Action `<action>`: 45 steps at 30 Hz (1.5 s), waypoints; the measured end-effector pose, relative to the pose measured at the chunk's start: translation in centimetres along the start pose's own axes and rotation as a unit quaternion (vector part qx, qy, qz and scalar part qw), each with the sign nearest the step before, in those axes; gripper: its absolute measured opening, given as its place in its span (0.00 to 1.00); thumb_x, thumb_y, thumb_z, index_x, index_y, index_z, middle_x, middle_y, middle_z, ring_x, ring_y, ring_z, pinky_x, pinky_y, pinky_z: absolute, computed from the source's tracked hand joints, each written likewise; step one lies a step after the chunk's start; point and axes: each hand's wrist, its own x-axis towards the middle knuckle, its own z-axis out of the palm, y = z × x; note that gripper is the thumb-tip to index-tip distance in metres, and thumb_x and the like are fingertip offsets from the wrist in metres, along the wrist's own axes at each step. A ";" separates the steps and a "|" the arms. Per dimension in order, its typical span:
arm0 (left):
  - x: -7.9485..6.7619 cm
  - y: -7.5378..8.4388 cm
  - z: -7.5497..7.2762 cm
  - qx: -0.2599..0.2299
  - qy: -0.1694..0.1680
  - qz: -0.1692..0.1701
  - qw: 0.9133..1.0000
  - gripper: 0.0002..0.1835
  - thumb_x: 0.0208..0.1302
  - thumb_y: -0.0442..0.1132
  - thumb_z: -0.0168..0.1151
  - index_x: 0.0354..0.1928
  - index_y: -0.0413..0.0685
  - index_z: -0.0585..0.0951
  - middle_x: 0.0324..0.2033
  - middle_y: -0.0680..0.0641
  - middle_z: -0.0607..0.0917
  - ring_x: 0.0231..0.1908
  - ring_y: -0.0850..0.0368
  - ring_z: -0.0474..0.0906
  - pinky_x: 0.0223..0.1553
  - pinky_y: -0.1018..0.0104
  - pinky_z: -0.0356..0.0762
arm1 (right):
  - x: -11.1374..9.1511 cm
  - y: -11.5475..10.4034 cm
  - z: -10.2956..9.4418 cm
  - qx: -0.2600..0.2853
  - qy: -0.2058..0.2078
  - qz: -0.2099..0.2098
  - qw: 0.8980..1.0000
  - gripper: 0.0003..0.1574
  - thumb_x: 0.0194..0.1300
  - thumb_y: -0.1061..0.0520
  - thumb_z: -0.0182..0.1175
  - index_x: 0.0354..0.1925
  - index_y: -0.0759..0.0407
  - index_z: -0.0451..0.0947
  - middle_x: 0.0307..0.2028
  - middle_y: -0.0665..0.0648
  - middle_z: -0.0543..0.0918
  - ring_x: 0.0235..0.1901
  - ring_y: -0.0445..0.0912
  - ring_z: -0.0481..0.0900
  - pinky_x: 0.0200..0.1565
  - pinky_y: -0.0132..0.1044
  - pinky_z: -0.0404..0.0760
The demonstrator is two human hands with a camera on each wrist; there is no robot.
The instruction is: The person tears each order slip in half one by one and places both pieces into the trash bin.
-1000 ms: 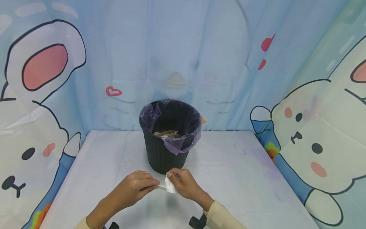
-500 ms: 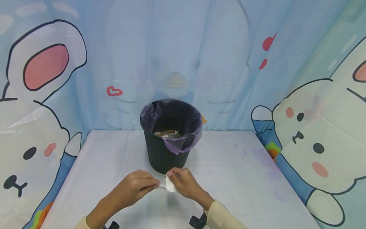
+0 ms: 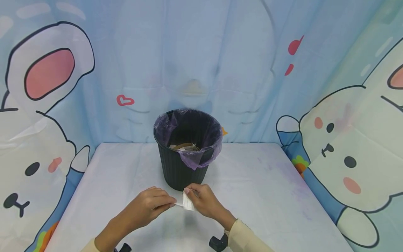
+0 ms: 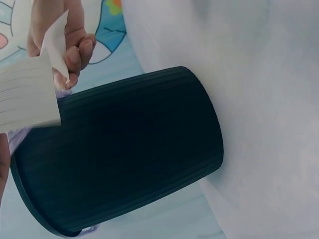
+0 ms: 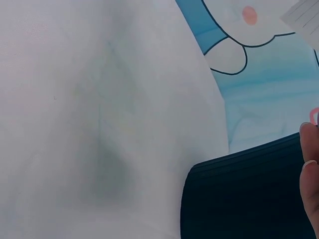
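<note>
In the head view both hands hold white lined paper between them, just in front of a black bin. My left hand [image 3: 154, 203] pinches the paper's left side, seen there as a thin edge. Fingers and thumb of my right hand [image 3: 203, 201] pinch the lined paper [image 3: 188, 202] on its right side. From the left wrist, the lined part [image 4: 27, 94] spreads flat at the left edge, while a narrow bent part [image 4: 57, 45] rises at my right hand [image 4: 75, 50]. In the right wrist view a paper corner [image 5: 305, 20] and a few fingertips [image 5: 310, 179] show.
The black bin [image 3: 181, 171] stands upright on the white-covered table [image 3: 252, 196], lined with a purple plastic bag [image 3: 201, 161]. Brown and white scraps [image 3: 184, 147] lie inside it. Behind hangs a light blue curtain [image 3: 195, 52] with cartoon rabbits.
</note>
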 end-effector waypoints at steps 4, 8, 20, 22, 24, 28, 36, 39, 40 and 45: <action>0.0 0.1 0.0 0.002 0.000 0.002 1.000 0.13 0.50 0.28 0.75 0.39 0.47 0.89 0.32 0.55 0.89 0.31 0.66 0.81 0.39 0.76 0.78 | 0.0 0.1 0.0 -0.004 0.001 0.004 1.000 0.14 0.75 0.58 0.56 0.37 0.63 0.85 0.30 0.55 0.87 0.27 0.35 0.77 0.33 0.29 0.81; 0.1 0.1 0.0 0.004 0.001 0.005 1.000 0.13 0.50 0.29 0.75 0.39 0.47 0.89 0.32 0.55 0.89 0.31 0.66 0.81 0.38 0.77 0.76 | -0.1 0.0 -0.1 -0.004 -0.001 0.012 1.000 0.13 0.74 0.58 0.57 0.37 0.63 0.85 0.31 0.55 0.87 0.28 0.35 0.77 0.34 0.29 0.81; 0.0 0.2 -0.1 0.015 0.003 0.008 1.000 0.13 0.49 0.28 0.76 0.39 0.47 0.89 0.32 0.55 0.89 0.32 0.66 0.81 0.40 0.75 0.79 | -0.1 0.1 -0.1 0.003 0.000 0.014 1.000 0.14 0.75 0.57 0.56 0.37 0.63 0.85 0.31 0.55 0.87 0.28 0.35 0.77 0.33 0.29 0.81; 0.0 0.2 -0.1 0.014 0.005 0.011 1.000 0.13 0.49 0.28 0.76 0.39 0.46 0.89 0.32 0.55 0.89 0.32 0.66 0.81 0.41 0.75 0.79 | -0.1 0.0 -0.1 0.004 0.000 0.014 1.000 0.14 0.75 0.57 0.56 0.37 0.63 0.85 0.31 0.55 0.87 0.28 0.35 0.77 0.33 0.29 0.80; 0.0 0.1 -0.1 0.014 0.006 0.013 1.000 0.13 0.49 0.28 0.75 0.39 0.46 0.89 0.32 0.55 0.89 0.32 0.66 0.82 0.41 0.74 0.79 | -0.1 0.0 -0.1 0.004 -0.001 0.015 1.000 0.14 0.75 0.57 0.56 0.37 0.63 0.85 0.31 0.55 0.87 0.28 0.35 0.76 0.33 0.29 0.80; 0.0 0.1 0.0 0.013 0.010 0.019 1.000 0.12 0.51 0.29 0.75 0.40 0.46 0.89 0.32 0.55 0.89 0.32 0.66 0.82 0.40 0.74 0.79 | -0.1 0.0 -0.1 0.005 -0.002 0.017 1.000 0.14 0.75 0.57 0.56 0.37 0.64 0.85 0.30 0.55 0.87 0.27 0.35 0.76 0.32 0.28 0.80; 0.0 0.1 -0.1 0.010 0.007 0.016 1.000 0.13 0.50 0.29 0.75 0.39 0.46 0.89 0.32 0.55 0.89 0.32 0.66 0.81 0.40 0.75 0.79 | -0.2 0.2 0.0 0.004 -0.002 0.021 1.000 0.14 0.75 0.58 0.56 0.37 0.64 0.85 0.31 0.55 0.87 0.27 0.35 0.76 0.32 0.28 0.80; 0.0 0.2 -0.1 0.010 0.006 0.016 1.000 0.13 0.50 0.28 0.75 0.40 0.46 0.89 0.32 0.55 0.89 0.32 0.66 0.81 0.40 0.75 0.79 | -0.2 0.2 0.0 0.004 0.000 0.026 1.000 0.13 0.75 0.58 0.56 0.38 0.64 0.85 0.31 0.55 0.87 0.28 0.35 0.77 0.33 0.29 0.80; 0.0 0.2 -0.1 0.010 0.006 0.016 1.000 0.13 0.50 0.28 0.75 0.40 0.46 0.89 0.32 0.55 0.89 0.32 0.66 0.81 0.40 0.75 0.78 | -0.2 0.3 0.0 0.004 0.000 0.027 1.000 0.13 0.75 0.58 0.56 0.38 0.64 0.85 0.32 0.55 0.87 0.28 0.36 0.77 0.33 0.29 0.80; 0.0 0.3 -0.1 0.013 0.006 0.015 1.000 0.14 0.49 0.28 0.75 0.40 0.47 0.89 0.32 0.55 0.89 0.32 0.66 0.81 0.40 0.76 0.78 | -0.2 0.4 0.0 0.004 0.002 0.029 1.000 0.14 0.75 0.57 0.56 0.38 0.64 0.85 0.32 0.55 0.88 0.29 0.36 0.77 0.34 0.29 0.81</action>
